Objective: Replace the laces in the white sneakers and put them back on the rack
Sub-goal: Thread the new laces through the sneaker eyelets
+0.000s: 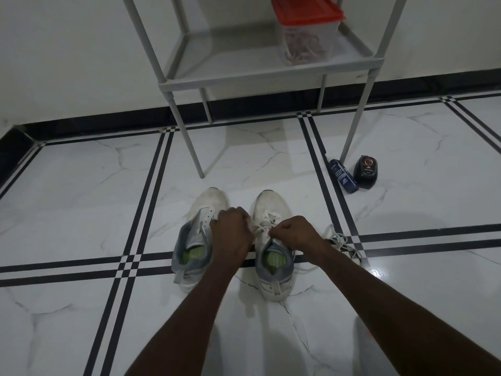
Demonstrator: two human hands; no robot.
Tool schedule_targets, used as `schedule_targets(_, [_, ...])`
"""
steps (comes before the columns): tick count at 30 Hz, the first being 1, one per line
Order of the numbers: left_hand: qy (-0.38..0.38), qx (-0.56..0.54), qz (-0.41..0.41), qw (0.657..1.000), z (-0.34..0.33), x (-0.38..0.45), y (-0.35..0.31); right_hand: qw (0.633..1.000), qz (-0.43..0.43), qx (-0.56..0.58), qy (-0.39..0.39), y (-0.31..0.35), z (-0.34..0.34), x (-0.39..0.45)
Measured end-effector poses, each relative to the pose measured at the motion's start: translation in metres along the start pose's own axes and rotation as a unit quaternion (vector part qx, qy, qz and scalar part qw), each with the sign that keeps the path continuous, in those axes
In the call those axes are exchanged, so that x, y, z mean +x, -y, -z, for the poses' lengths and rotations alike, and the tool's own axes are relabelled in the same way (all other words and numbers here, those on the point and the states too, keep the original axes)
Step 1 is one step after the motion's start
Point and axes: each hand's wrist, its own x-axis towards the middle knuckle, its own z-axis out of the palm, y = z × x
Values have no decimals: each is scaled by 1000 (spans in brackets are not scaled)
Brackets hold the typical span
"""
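Two white sneakers side by side on the marble-patterned floor (81, 213), toes toward the grey rack (189, 74). Left sneaker (199, 226) unlaced, eyelets bare. Right sneaker (272, 240) laced, with left hand (231, 232) and right hand (295, 232) both curled above its tongue, fingers pinching the white lace (264, 226). Loose lace (343, 244) on the floor just right of that shoe. Red-lidded container (309, 33) on the rack's shelf. Blue bottle (342, 176) and black container (365, 171) beside the rack's leg.
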Motion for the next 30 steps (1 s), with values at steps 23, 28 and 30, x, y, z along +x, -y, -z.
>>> schedule_targets(23, [73, -186, -69, 977, -24, -10, 14, 1000, 16, 7, 6, -4, 2, -2])
schedule_targets(28, [5, -85, -20, 996, -15, -8, 8, 1000, 5, 5, -1, -5, 3, -5])
schedule_targets(30, [-77, -48, 87, 992, -1, 1, 19, 1000, 8, -4, -3, -4, 3, -5])
